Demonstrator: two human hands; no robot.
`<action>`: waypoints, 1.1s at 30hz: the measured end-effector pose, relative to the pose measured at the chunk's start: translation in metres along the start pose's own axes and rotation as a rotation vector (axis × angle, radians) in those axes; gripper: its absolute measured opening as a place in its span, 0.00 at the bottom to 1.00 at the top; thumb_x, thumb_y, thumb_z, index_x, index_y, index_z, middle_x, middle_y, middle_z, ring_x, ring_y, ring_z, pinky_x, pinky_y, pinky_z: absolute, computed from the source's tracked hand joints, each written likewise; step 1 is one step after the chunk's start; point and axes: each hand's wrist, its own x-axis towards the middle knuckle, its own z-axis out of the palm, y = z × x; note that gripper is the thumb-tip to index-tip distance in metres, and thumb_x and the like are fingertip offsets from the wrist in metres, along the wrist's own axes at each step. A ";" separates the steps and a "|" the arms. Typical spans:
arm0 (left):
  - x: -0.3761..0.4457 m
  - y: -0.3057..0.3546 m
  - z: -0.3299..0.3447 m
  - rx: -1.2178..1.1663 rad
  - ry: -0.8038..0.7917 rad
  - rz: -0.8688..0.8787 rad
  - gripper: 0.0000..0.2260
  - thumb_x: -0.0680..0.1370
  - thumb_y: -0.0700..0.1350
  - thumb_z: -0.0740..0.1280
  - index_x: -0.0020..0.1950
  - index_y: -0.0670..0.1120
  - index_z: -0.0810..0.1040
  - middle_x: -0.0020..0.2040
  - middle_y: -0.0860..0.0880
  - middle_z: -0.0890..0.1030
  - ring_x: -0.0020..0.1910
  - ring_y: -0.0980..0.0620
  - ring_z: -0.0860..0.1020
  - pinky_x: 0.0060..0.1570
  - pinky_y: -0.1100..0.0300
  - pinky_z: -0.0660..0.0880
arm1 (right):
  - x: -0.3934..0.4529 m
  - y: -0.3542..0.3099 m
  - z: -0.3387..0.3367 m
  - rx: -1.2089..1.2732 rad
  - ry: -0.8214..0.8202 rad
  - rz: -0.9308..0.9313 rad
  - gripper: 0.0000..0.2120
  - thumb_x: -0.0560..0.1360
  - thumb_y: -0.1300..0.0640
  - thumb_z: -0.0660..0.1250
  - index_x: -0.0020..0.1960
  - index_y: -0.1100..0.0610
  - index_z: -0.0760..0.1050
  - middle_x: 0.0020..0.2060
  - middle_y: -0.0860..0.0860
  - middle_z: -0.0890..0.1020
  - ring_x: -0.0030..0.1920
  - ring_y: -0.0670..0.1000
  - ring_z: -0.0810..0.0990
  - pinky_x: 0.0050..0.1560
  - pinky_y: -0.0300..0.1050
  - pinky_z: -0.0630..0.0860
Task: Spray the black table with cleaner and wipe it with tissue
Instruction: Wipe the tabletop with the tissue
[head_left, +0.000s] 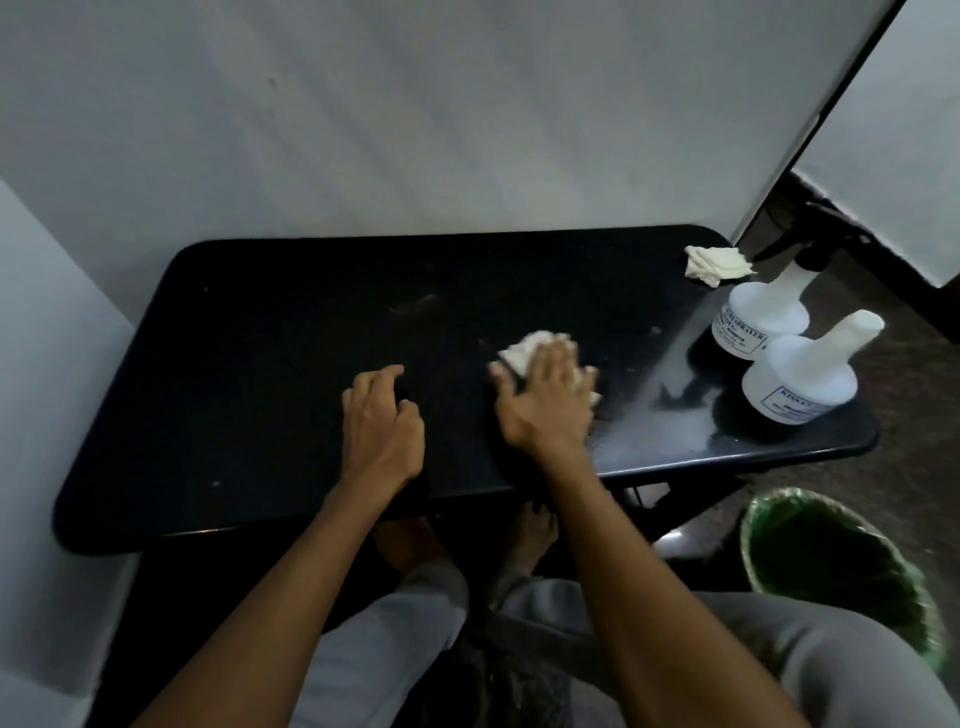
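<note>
Two white plastic spray bottles are standing at the black table's (291, 332) right end: far bottle (759, 317) label reading "SPRAYER", near bottle (802, 379) reading "KISSE", rest blurred, necks tilting up-right. Right hand (545, 395) is pressing flat, fingers spread, on a crumpled white tissue (524, 348) right of center of the glossy rounded tabletop running left-right. Left hand (382, 421) is resting beside it, fingers loosely curled, holding nothing; another tissue wad (714, 265) is lying at the far right corner.

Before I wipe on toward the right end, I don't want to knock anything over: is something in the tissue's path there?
Yes. Two white spray bottles stand on the black table's right end, beyond the tissue under your right hand.
</note>
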 end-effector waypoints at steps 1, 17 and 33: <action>0.000 0.002 0.000 -0.005 0.001 0.002 0.22 0.80 0.41 0.56 0.74 0.47 0.67 0.73 0.47 0.66 0.71 0.48 0.63 0.68 0.53 0.63 | -0.009 -0.018 0.010 -0.023 -0.015 -0.135 0.39 0.84 0.35 0.43 0.84 0.60 0.41 0.84 0.57 0.42 0.84 0.54 0.38 0.82 0.58 0.36; 0.031 0.022 0.028 -0.069 0.008 -0.012 0.23 0.79 0.43 0.56 0.75 0.50 0.65 0.74 0.51 0.66 0.71 0.51 0.64 0.68 0.53 0.63 | 0.061 0.038 -0.018 -0.035 0.019 0.031 0.37 0.84 0.35 0.42 0.84 0.57 0.42 0.84 0.54 0.42 0.83 0.51 0.38 0.82 0.58 0.37; 0.059 0.000 0.003 -0.407 -0.045 -0.122 0.22 0.80 0.43 0.56 0.75 0.53 0.67 0.69 0.54 0.72 0.64 0.59 0.70 0.61 0.62 0.65 | 0.131 0.015 -0.015 -0.091 0.021 -0.044 0.34 0.84 0.38 0.41 0.85 0.54 0.43 0.84 0.54 0.40 0.83 0.52 0.38 0.82 0.59 0.37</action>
